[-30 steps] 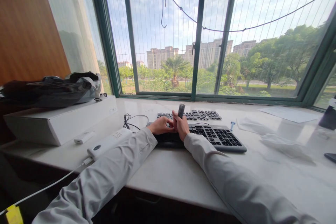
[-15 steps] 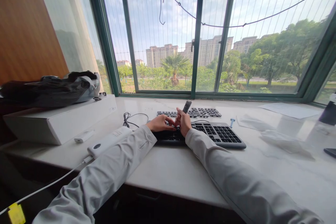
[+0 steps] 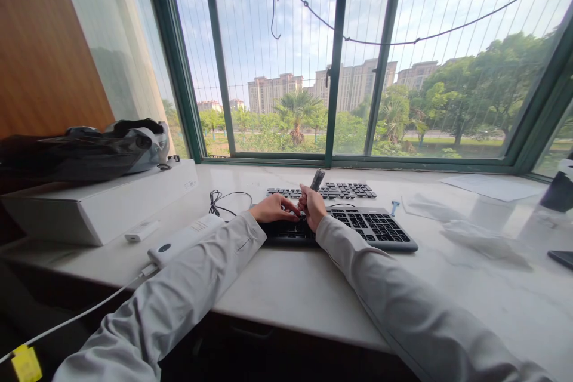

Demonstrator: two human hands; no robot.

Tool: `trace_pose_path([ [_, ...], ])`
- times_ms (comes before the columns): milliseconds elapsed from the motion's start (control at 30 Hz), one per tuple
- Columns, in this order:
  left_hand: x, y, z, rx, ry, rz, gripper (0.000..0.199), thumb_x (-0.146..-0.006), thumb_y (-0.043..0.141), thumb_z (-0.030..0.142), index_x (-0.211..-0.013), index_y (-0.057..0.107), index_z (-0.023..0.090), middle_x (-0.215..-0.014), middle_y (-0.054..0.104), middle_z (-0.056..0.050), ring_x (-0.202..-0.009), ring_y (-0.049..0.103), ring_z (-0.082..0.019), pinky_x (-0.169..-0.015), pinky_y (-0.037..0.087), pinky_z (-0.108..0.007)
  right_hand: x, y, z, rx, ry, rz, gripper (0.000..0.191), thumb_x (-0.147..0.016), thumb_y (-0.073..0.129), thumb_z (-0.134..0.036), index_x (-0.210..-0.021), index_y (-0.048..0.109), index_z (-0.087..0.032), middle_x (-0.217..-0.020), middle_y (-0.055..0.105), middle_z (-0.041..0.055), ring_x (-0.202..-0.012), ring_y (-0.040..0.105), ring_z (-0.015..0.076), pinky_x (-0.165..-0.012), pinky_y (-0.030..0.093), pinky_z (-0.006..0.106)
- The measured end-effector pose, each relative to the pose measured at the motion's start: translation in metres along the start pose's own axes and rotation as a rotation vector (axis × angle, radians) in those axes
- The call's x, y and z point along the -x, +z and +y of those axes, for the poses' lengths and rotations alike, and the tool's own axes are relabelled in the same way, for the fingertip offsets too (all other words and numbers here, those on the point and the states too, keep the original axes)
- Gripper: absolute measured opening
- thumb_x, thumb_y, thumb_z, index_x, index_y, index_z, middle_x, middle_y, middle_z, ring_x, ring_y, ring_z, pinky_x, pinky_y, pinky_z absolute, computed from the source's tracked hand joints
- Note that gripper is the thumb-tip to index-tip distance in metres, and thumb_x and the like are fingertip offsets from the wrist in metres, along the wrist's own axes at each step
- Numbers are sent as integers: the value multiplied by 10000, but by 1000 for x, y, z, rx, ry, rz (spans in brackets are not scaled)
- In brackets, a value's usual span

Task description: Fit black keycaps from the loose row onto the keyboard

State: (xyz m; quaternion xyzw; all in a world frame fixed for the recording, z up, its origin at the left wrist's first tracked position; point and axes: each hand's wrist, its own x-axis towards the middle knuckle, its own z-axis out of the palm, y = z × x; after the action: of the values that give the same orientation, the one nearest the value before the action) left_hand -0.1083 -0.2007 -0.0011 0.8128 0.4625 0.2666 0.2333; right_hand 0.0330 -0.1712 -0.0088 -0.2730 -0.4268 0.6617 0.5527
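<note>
A dark grey keyboard [image 3: 388,228] lies on the white counter. Its right-hand part shows a grid of black key wells without caps. My right hand [image 3: 314,208] is wrapped around a dark stick-shaped tool [image 3: 318,179], which sticks up tilted out of the fist; its lower end is hidden by my fingers. My left hand [image 3: 274,210] lies over the left half of the keyboard, thumb and fingers drawn together close to my right hand. What those fingertips pinch, if anything, is too small to tell. Behind the keyboard loose keycaps [image 3: 350,191] lie in rows.
A small blue tool [image 3: 394,208] lies behind the keyboard's right end. Clear plastic bags [image 3: 486,243] and a paper sheet [image 3: 492,187] are on the right. Leftward lie a black cable [image 3: 215,202], a white power bank [image 3: 183,240] with its cord, and a white box [image 3: 102,209] under a dark bag.
My hands stay at the same spot on the keyboard, with only slight finger movement. The whole view has shifted a little.
</note>
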Motion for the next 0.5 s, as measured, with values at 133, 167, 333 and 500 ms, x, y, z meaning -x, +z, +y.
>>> trace_pose_path([
  [133,0,0,-1,16,13,-8,443,-664,699,483,-935,743,134,-674,624,-12,-612,468,-108,-577,333,-230,0,-1,3,-44,-36,-58,408,-749,581,-331,-532,253,-225,-421,202,-96,-367,182,57,-359,175,231],
  [167,0,0,-1,15,22,-11,444,-667,697,484,-937,741,134,-663,612,-7,-608,462,-105,-574,329,-227,0,-1,4,-56,-42,-67,414,-750,582,-346,-531,252,-226,-418,195,-98,-364,170,57,-356,161,231],
  [333,0,0,1,-13,40,0,440,-676,691,480,-954,740,142,-676,622,-6,-634,482,-112,-592,343,-221,0,-4,6,-92,-81,-106,440,-745,589,-416,-543,246,-229,-410,171,-106,-359,138,56,-350,128,226],
  [500,0,1,1,-8,44,-4,421,-687,688,459,-962,740,145,-761,675,-29,-691,525,-132,-638,366,-228,-1,-4,7,-52,-79,-117,456,-735,599,-434,-538,242,-230,-398,170,-104,-357,138,57,-351,118,228],
])
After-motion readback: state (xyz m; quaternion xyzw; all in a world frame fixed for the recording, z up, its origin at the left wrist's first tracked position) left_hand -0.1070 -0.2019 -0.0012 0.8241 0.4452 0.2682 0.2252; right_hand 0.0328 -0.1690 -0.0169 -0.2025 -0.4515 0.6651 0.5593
